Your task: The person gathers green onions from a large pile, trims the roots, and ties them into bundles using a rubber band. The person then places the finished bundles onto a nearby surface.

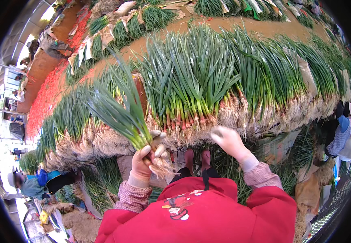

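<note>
My left hand [148, 155], in a pale fingertip-covered glove, is closed round a bunch of green garlic [139, 136] just above its roots. The long leaves of the bunch point up and to the left, and its roots hang below my fingers. My right hand [225, 138] is a little blurred beside the roots of the long heap of green garlic [193, 70]; whether its fingers hold anything cannot be told. The heap lies crosswise before me, leaves away from me and whitish roots [190, 135] towards me.
Loose leaves [224, 179] lie round my feet. More bundles [160, 18] stand across the brown floor, with red material [49, 94] at the left. A person in a hat [29, 185] is at the lower left, another person [341, 136] at the right.
</note>
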Available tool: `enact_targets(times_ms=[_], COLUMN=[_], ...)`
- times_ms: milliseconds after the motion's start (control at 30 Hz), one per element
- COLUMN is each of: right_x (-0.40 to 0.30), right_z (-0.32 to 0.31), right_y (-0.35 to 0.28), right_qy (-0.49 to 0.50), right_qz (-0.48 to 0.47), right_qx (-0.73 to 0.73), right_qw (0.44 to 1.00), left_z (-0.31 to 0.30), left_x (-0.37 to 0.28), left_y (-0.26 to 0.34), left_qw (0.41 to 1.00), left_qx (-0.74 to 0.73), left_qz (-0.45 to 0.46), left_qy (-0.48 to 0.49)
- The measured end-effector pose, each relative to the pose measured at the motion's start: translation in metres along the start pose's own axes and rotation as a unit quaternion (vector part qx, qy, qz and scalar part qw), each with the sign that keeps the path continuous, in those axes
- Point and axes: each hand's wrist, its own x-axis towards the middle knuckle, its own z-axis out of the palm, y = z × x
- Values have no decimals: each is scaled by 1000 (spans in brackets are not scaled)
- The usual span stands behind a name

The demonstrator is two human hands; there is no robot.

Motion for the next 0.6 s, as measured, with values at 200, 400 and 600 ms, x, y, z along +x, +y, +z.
enact_targets(times_ms=[200,400,600], right_x=[83,-22,-21], right_z=[4,27,4], right_y=[-27,-68,-5], right_qy=[3,40,51], right_qz=[47,-159,-38], right_qx=[-144,-137,-135], right_qw=[988,977,989], left_z=[-8,-44,32], left_x=[33,45,24], left_y=[-33,-58,-6], left_qw=[988,975,996], left_qx=[-12,-106,-59], left_qz=[-130,-193,46], left_qy=[82,-10,-50])
